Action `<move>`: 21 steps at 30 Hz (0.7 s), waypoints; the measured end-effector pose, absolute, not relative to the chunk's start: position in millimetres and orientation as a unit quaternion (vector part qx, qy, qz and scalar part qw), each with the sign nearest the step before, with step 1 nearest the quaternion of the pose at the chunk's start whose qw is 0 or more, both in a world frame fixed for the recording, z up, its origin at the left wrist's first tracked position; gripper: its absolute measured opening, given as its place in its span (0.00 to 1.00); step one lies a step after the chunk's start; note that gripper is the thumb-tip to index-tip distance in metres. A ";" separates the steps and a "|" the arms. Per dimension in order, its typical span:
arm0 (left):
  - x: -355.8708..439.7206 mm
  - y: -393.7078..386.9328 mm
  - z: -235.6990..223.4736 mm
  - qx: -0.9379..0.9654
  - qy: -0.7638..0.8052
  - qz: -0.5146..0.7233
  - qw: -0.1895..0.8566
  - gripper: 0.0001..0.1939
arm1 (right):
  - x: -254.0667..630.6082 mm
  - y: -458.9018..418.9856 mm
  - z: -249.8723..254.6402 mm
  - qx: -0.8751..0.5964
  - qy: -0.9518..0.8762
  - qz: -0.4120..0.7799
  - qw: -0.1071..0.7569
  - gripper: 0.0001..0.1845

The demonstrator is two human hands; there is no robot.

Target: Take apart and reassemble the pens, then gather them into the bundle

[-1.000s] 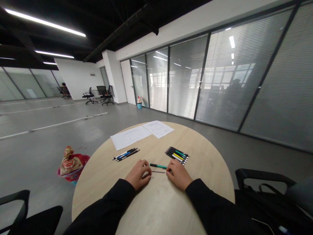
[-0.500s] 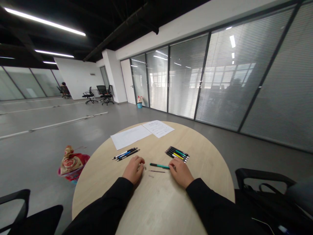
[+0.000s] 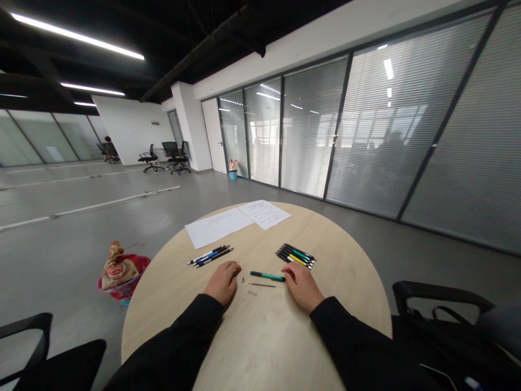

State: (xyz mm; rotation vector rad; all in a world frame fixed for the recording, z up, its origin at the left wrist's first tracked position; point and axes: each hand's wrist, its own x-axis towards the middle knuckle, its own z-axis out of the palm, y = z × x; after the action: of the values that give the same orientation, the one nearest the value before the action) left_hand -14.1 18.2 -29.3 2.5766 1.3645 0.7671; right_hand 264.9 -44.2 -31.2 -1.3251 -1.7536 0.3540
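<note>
A green pen [image 3: 267, 276] lies on the round wooden table [image 3: 268, 347], between my hands. My right hand [image 3: 303, 285] rests at the pen's right end, fingers bent and slightly apart; whether the thumb touches the pen is unclear. My left hand [image 3: 222, 282] lies on the tabletop, its fingers loosely bent and nothing visible in them. Close to its fingertips is a tiny grey piece [image 3: 243, 280]. Below the pen lie a thin pen refill [image 3: 262, 285] and a small pale part [image 3: 252, 293], too small to make out.
Several blue and black pens [image 3: 210, 256] lie at the left, with a row of black, green and yellow pens [image 3: 296, 256] at the right. Two paper sheets [image 3: 217, 227] sit toward the far edge. A basket with a bag [image 3: 122, 274] and black chairs [image 3: 439, 293] flank the table.
My right hand's fingers have shifted slightly at the pen's end, and more of that end shows now. My left hand's fingers have drawn back a little from the tiny grey piece.
</note>
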 end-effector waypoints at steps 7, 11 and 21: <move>-16.2 20.1 -34.4 0.855 0.448 0.254 0.057 0.19 | 269.6 -40.6 -33.6 -0.539 -0.689 0.146 0.462 0.12; -15.2 18.0 -31.1 0.858 0.449 0.244 0.055 0.19 | 272.8 -39.1 -32.5 -0.559 -0.653 0.180 0.478 0.13; -14.1 17.1 -29.1 0.859 0.443 0.249 0.059 0.18 | 282.3 -34.0 -37.5 -0.569 -0.621 0.225 0.489 0.15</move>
State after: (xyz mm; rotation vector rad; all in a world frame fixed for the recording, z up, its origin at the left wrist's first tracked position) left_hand -14.1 17.1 -29.1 2.6017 1.3423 0.7531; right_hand 282.3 -34.0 -37.5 -1.3832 -1.5101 0.5464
